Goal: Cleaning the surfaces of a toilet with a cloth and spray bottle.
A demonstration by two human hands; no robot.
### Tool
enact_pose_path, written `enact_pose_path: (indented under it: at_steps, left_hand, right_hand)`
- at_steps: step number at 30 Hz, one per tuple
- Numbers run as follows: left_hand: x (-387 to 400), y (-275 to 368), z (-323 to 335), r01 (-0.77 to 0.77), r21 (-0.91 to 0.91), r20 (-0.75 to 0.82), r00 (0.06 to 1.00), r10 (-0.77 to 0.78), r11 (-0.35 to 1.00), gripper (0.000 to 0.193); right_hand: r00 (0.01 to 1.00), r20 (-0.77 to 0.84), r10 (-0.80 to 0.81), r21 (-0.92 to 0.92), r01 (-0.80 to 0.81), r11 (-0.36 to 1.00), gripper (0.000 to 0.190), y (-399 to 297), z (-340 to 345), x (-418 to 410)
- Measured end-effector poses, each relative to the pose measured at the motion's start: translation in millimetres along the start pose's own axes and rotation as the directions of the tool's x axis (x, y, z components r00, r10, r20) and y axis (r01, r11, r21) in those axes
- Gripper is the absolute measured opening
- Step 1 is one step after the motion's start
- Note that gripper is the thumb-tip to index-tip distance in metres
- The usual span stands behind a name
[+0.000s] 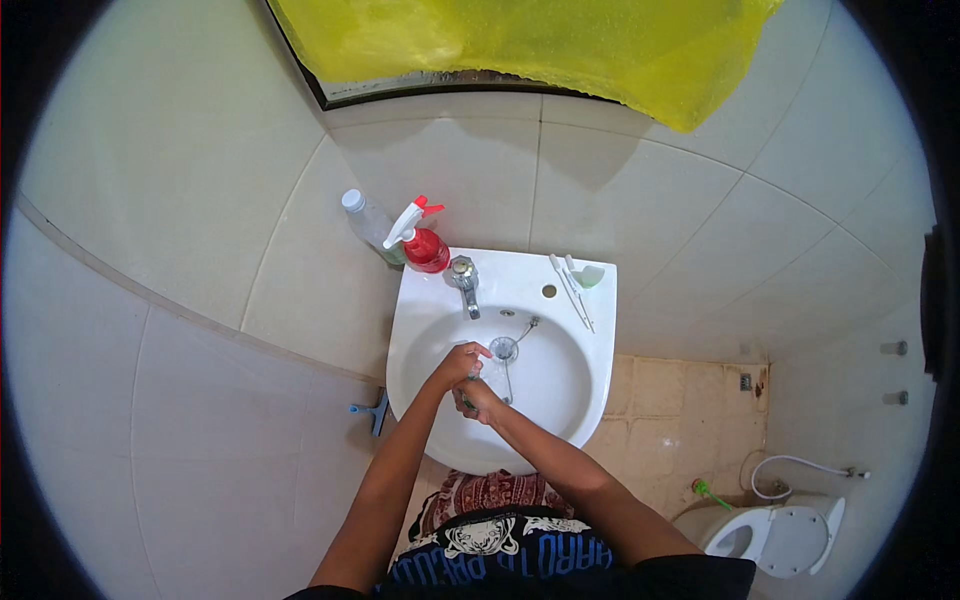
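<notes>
Both hands are together over the bowl of a white ceramic washbasin (pixel 551 367). My right hand (pixel 478 399) is curled around a small greenish object (pixel 469 403), mostly hidden by the fingers, so its kind is unclear. Against it, at the top of that grip, sits my left hand (pixel 459 365), its index finger pointing towards the drain (pixel 503 348). Whether the left fingers also grip the object cannot be made out. Just above the hands is a chrome tap (pixel 466 285). A thin chain (pixel 523 334) lies in the bowl, running from near the overflow hole to the drain.
A red spray bottle (pixel 427 251) and a clear plastic bottle (pixel 370 223) stand at the back left. Toothbrushes (pixel 576 296) and a pale green cup (pixel 591 276) occupy the back right rim. A blue squeegee (pixel 379 412) is left; a toilet (pixel 780 536) is lower right.
</notes>
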State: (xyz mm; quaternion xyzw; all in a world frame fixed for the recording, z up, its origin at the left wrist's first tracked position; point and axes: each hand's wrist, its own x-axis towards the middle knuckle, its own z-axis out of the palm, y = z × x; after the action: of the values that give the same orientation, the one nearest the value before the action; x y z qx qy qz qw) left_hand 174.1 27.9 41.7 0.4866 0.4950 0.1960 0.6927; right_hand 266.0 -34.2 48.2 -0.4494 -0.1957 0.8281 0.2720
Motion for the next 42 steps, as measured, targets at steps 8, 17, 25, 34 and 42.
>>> enact_pose_path:
  at_steps: [8,17,25,34,42]
  left_hand:
    - [2.7,-67.1,12.5,0.008,0.729,-0.279,0.917,0.287,0.685,0.014]
    - [-1.5,-81.5,45.3,0.167,0.524,-0.548,0.817,0.18,0.835,0.023]
    - [-56.2,-4.4,23.8,-0.426,0.434,-0.538,0.584,0.608,0.794,0.035]
    - [-28.9,64.2,-42.6,-0.365,0.58,-0.694,0.247,0.677,0.728,0.046]
    - [32.3,112.1,-51.3,-0.36,0.56,-0.781,0.071,0.621,0.746,0.045]
  right_hand:
    - [0.98,-0.175,-0.097,-0.488,-0.001,0.873,0.021,55.9,-12.3,30.6]
    - [0.95,-0.215,-0.225,-0.907,-0.108,0.408,0.044,51.4,-36.8,13.4]
    - [0.758,-0.037,-0.651,-0.97,0.128,0.205,0.079,-99.2,-102.4,-20.0]
    - [0.208,0.28,-0.937,-0.956,0.144,-0.254,0.044,-150.2,-61.3,50.7]
    - [0.351,0.424,-0.835,-0.905,0.139,-0.401,0.04,-128.9,-61.8,12.6]
